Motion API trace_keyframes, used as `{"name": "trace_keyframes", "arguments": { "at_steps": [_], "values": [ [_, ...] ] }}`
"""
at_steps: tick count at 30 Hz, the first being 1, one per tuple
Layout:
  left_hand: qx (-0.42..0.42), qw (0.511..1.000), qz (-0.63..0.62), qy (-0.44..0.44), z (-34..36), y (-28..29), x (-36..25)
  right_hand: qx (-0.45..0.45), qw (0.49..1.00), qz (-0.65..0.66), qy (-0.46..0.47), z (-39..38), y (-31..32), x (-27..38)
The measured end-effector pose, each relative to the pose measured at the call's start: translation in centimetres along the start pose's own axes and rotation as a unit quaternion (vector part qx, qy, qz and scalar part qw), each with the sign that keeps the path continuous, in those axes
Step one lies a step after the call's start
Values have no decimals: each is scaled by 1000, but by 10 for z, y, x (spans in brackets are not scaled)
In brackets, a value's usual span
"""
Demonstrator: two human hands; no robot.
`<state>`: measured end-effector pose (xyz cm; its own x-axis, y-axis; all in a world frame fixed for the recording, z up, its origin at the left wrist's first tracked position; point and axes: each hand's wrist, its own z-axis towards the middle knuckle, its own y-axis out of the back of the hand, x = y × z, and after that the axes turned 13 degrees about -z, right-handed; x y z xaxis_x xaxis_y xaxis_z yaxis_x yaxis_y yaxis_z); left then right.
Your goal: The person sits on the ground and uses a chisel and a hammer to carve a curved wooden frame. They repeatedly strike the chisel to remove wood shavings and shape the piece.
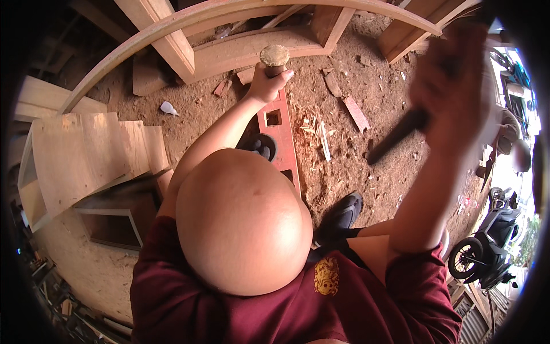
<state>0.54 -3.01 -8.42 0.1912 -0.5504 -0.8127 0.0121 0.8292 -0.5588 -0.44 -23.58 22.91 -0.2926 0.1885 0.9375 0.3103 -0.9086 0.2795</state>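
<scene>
My left hand is closed around the brown handle of a chisel, held upright with its pale, frayed striking end on top. The blade is hidden below my fist. Under that hand runs a red-painted wooden beam with a square hole cut through it. My right hand is raised off to the right, gripping a dark hammer-like tool. Motion blurs that hand and the tool, and the tool's head is hard to make out. Bare skin in the middle covers part of the beam.
Wood chips and a red offcut litter the dirt floor. A curved wooden frame spans the far side. Stacked boards stand at left. My shoe is beside the beam, and a motorcycle is parked at right.
</scene>
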Motion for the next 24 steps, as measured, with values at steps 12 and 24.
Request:
{"name": "trace_keyframes", "arguments": {
  "at_steps": [12, 24],
  "values": [
    [-10, 994, -102, -27, 2, 1, -5, 111, 949, -60, -288, -41, -47, -97],
    [-16, 999, -27, -15, 2, -7, -6, 37, 951, 23, -305, -39, -14, -72]
  ]
}}
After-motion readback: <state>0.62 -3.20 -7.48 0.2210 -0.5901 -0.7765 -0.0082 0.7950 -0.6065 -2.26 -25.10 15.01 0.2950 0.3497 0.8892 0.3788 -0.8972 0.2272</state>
